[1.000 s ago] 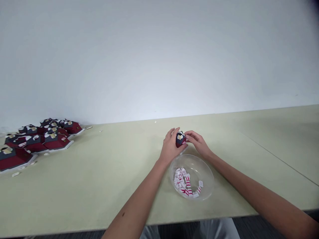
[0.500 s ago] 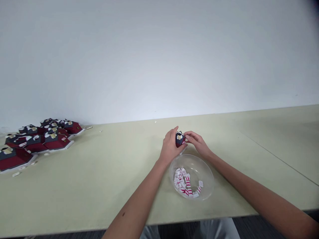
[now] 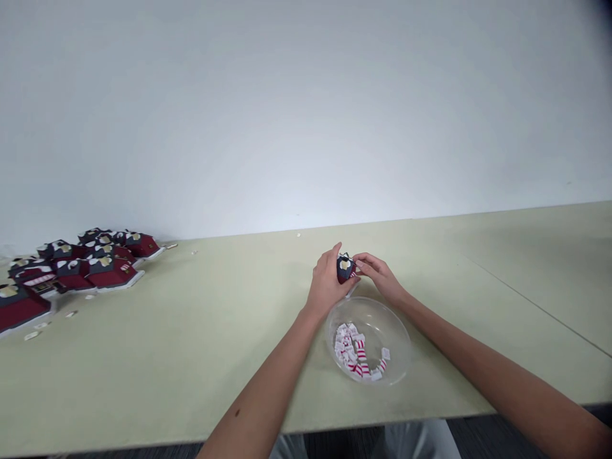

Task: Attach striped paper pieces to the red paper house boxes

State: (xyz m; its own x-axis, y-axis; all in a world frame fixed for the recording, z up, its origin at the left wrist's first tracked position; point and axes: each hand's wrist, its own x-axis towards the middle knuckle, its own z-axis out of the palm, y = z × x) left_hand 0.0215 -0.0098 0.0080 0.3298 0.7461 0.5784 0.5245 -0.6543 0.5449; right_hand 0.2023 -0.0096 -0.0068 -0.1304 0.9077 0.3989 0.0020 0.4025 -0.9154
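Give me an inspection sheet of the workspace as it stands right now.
Surface: pale green table, with a seam at right.
Job's things: small red-and-navy paper house; clear bowl of red-and-white paper bits.
Clutter: pile of paper houses at far left, white scraps beside it.
Hands: left hand grips the house; right hand holds its other side.
Cables: nothing seen.
Surroundings: plain white wall.

A pale green table point(image 3: 201, 357) carries a clear bowl point(image 3: 396, 338) and, leftward, clustered red paper houses point(image 3: 112, 273).
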